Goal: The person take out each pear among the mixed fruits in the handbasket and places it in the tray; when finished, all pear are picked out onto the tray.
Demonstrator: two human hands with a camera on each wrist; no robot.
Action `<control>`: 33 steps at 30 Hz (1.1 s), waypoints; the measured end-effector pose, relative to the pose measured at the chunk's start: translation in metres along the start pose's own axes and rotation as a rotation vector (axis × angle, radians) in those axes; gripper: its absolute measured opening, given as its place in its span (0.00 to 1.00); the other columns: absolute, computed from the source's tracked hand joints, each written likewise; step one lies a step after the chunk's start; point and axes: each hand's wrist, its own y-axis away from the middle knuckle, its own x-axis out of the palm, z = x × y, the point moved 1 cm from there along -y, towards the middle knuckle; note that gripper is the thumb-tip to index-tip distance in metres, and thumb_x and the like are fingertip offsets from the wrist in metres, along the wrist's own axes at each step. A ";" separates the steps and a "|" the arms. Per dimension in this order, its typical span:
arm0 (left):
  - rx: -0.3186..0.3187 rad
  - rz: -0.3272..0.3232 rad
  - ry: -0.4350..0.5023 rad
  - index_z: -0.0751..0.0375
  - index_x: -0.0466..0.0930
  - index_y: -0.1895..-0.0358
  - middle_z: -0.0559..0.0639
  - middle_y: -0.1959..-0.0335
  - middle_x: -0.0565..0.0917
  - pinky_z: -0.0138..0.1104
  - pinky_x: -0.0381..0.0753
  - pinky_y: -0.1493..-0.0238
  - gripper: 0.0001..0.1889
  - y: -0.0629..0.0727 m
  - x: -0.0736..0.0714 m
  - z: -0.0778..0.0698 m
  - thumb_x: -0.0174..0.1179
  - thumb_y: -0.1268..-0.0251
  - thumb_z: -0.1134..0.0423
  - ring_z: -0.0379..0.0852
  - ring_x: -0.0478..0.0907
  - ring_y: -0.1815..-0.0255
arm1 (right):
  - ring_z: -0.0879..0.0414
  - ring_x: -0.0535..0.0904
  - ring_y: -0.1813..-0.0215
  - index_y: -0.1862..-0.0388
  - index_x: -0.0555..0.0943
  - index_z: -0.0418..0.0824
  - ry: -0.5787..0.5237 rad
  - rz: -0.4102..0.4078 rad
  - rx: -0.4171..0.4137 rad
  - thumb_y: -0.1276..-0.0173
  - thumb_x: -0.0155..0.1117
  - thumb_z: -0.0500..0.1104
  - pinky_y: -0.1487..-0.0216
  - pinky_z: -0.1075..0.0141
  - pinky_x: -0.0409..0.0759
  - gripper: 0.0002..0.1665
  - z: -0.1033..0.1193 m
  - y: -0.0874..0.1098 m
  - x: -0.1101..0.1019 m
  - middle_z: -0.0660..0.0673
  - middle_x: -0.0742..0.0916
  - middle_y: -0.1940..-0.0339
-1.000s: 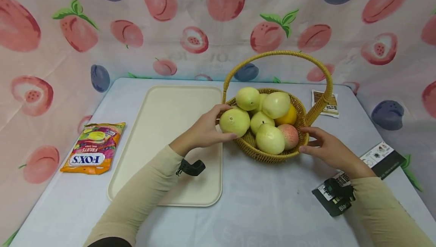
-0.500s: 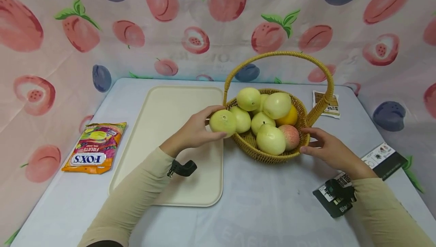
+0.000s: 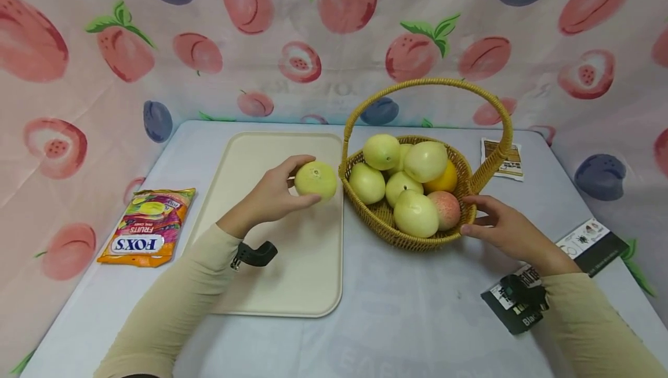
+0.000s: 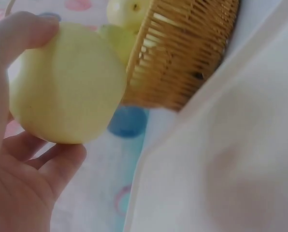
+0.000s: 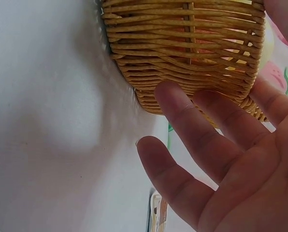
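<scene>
In the head view, my left hand (image 3: 271,192) holds a round, pale yellow-green pear (image 3: 316,181) above the right part of the cream tray (image 3: 271,294). The left wrist view shows the pear (image 4: 69,82) between thumb and fingers. To its right stands a wicker basket (image 3: 402,242) with a tall arched handle. Inside are several pale green pears (image 3: 416,214), a pinkish peach (image 3: 444,210) and an orange (image 3: 443,177). My right hand (image 3: 503,227) rests at the basket's right rim. Its fingers (image 5: 197,130) look loosely extended beside the weave in the right wrist view.
An orange bag of Fox's candy (image 3: 148,227) lies left of the tray. Behind the basket's right side is a small white-and-brown packet (image 3: 502,159). A black-and-white box (image 3: 592,246) lies partly beneath the right forearm. A fruit-patterned cloth (image 3: 235,71) hangs behind the table.
My left hand has lifted the pear from the basket's left edge and carried it leftward over the tray. Another pear is now uncovered in the basket. The right hand stays at the rim.
</scene>
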 end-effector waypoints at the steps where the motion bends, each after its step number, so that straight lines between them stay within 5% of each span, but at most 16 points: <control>1: -0.007 -0.008 -0.005 0.66 0.65 0.29 0.59 0.34 0.73 0.44 0.74 0.37 0.39 0.002 -0.003 0.002 0.74 0.43 0.62 0.54 0.76 0.39 | 0.30 0.78 0.41 0.26 0.63 0.34 0.000 0.002 0.001 0.28 0.67 0.49 0.44 0.33 0.73 0.40 0.000 0.000 0.000 0.27 0.68 0.28; 16: -0.169 -0.104 -0.118 0.62 0.65 0.29 0.60 0.36 0.74 0.51 0.74 0.39 0.38 0.029 -0.035 0.051 0.72 0.40 0.58 0.60 0.75 0.38 | 0.30 0.77 0.41 0.26 0.64 0.34 -0.016 -0.002 0.004 0.29 0.67 0.50 0.43 0.34 0.73 0.40 -0.001 0.001 0.000 0.27 0.68 0.28; 23: -0.259 -0.092 -0.149 0.62 0.61 0.26 0.63 0.34 0.71 0.53 0.75 0.40 0.40 0.036 -0.056 0.066 0.70 0.38 0.54 0.62 0.73 0.37 | 0.31 0.77 0.41 0.25 0.63 0.34 -0.025 0.003 0.019 0.29 0.68 0.51 0.43 0.34 0.73 0.41 -0.001 0.001 0.002 0.27 0.67 0.27; 33: -0.303 -0.146 -0.239 0.65 0.60 0.26 0.65 0.32 0.70 0.57 0.67 0.37 0.42 0.029 -0.085 0.080 0.69 0.37 0.50 0.63 0.67 0.35 | 0.31 0.77 0.40 0.25 0.64 0.34 -0.026 0.006 0.036 0.29 0.68 0.52 0.42 0.33 0.71 0.42 0.000 0.002 0.000 0.27 0.66 0.26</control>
